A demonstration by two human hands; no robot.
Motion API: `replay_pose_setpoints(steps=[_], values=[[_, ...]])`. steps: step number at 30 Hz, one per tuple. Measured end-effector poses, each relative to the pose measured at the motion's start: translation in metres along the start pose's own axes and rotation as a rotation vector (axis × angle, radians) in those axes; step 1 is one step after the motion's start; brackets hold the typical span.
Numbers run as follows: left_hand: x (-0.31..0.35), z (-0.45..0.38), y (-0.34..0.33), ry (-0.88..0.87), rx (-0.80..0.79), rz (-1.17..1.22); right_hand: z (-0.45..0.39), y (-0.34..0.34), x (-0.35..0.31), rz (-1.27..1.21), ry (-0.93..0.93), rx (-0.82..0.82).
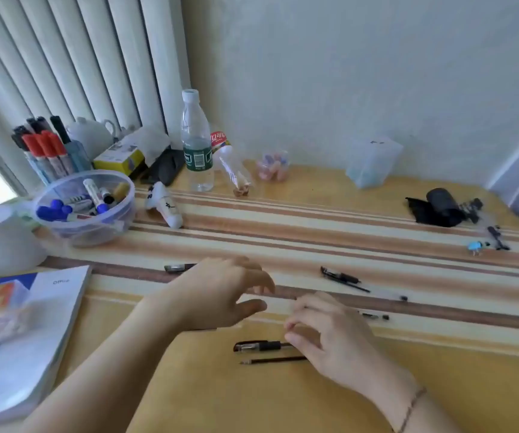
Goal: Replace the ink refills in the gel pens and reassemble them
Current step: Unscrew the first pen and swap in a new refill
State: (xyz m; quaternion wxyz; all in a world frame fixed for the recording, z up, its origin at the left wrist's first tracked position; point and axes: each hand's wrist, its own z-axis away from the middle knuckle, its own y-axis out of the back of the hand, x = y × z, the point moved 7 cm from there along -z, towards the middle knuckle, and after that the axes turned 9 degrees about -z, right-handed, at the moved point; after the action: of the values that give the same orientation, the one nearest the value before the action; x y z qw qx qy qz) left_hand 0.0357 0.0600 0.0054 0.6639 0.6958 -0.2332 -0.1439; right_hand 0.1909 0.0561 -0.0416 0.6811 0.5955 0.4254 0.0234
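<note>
Hovering over the striped yellow wooden tabletop (314,195), my left hand (217,295) hangs spread and empty; my right hand (330,332) curls near a black-gripped clear gel pen (259,346), though whether it pinches anything I cannot tell. A thin dark ink refill (273,360) lies loose beside that pen near the front edge. Little seems reassembled: another dismantled black pen (342,278) waits toward the right edge. Clear plastic tub of markers (84,207) stands well clear.

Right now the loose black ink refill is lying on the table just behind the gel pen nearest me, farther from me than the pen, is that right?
Not quite. In the head view the loose ink refill lies on the table in front of the nearest gel pen, closer to you than the pen, roughly parallel to it, beside your right hand.
</note>
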Motion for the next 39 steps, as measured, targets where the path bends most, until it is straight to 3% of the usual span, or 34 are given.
replay_pose_setpoints(steps=[3,8,12,20,25,33,39], values=[[0.005,0.014,-0.024,0.011,0.052,0.053,0.007,-0.016,0.004,0.097,0.013,0.073],[0.012,0.027,-0.037,0.051,0.278,0.173,0.013,-0.019,-0.001,0.173,0.070,0.154],[0.026,0.023,-0.046,-0.015,0.293,0.111,0.010,-0.025,-0.007,0.178,0.110,0.157],[0.030,0.013,-0.050,-0.046,0.277,-0.039,0.010,-0.010,-0.010,0.051,0.074,0.349],[0.030,0.012,-0.056,-0.036,0.270,0.039,0.009,-0.013,-0.009,0.048,0.115,0.331],[0.018,0.017,-0.046,0.028,0.365,-0.053,0.012,-0.002,-0.015,0.100,0.190,0.412],[0.016,0.021,-0.043,0.034,0.362,0.061,0.013,-0.003,0.003,-0.010,0.108,0.400]])
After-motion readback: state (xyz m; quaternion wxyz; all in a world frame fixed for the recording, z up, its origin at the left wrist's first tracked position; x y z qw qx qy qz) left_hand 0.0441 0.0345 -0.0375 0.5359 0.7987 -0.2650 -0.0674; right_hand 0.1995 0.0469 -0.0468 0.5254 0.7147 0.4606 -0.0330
